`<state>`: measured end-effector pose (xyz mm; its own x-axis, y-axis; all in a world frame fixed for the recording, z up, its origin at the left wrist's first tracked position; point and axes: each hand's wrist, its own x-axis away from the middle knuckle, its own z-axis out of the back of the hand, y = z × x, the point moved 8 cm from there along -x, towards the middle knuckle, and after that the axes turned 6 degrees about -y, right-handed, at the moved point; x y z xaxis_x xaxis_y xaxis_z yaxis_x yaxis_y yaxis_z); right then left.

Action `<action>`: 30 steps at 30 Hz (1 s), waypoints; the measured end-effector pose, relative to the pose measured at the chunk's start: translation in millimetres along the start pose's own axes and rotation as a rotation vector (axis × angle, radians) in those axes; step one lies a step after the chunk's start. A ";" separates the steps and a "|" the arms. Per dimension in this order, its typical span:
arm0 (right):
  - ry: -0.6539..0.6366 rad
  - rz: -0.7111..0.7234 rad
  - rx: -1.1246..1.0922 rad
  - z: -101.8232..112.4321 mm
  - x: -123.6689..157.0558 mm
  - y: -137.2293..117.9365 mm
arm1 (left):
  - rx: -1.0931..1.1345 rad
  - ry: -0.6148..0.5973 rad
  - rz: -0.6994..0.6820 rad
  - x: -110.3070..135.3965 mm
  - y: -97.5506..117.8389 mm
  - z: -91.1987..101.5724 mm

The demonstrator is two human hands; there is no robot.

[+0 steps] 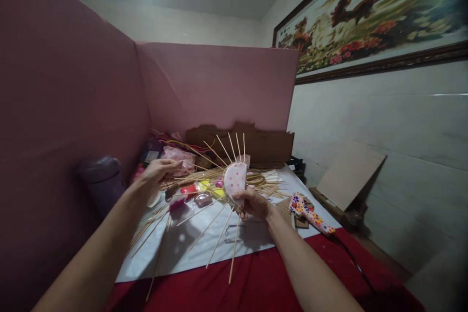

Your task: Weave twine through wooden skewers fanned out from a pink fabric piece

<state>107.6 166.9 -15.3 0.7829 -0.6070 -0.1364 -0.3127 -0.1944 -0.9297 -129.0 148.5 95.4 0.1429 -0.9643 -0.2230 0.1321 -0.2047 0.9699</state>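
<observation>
My right hand (253, 203) is closed around a small white piece with pink dots (234, 180), from which several thin bamboo sticks (221, 234) fan out above and below. My left hand (158, 171) reaches forward over the table with its fingers curled, touching a pile of loose bamboo sticks (190, 175) near a pink dotted fabric bundle (179, 156). Whether it grips a stick I cannot make out.
A white sheet (204, 248) lies on a red tablecloth (256, 287). A floral glue gun (310, 214) with a black cord rests at the right. Coloured small items (199, 192), cardboard (256, 144), a purple container (102, 178), pink partition boards and a framed picture surround the table.
</observation>
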 end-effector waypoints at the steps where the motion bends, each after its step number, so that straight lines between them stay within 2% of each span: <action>1: -0.005 -0.001 0.006 -0.2 -0.1 0.4 | -0.041 -0.019 0.005 -1.7 3.2 -2.2; 6: 0.002 -0.034 0.069 2.1 -0.3 4.6 | -0.270 -0.040 -0.076 -3.9 29.5 -15.0; 10: -0.014 -0.045 0.052 1.7 1.9 4.2 | -0.328 -0.011 -0.173 -2.1 47.2 -20.8; 12: -0.032 -0.041 0.030 0.0 3.2 2.3 | -0.323 -0.028 -0.173 -4.4 46.6 -20.0; 17: -0.082 -0.010 -0.029 -5.2 4.8 -3.2 | -0.245 -0.043 -0.020 -13.6 18.0 -9.5; 19: -0.092 -0.005 -0.036 -6.6 4.8 -3.9 | -0.205 -0.043 0.005 -13.6 5.2 -11.0; 24: -0.157 -0.007 -0.046 -15.3 4.9 -4.0 | -0.136 -0.103 0.012 -6.3 -26.0 -39.9; 30: -0.251 -0.011 -0.034 -29.6 6.3 -4.5 | -0.032 -0.061 -0.012 -5.3 -58.1 -77.4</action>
<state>98.1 141.1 -1.8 0.8941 -0.3952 -0.2110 -0.3181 -0.2284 -0.9201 -61.5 178.5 32.6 0.0809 -0.9704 -0.2277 0.1653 -0.2122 0.9631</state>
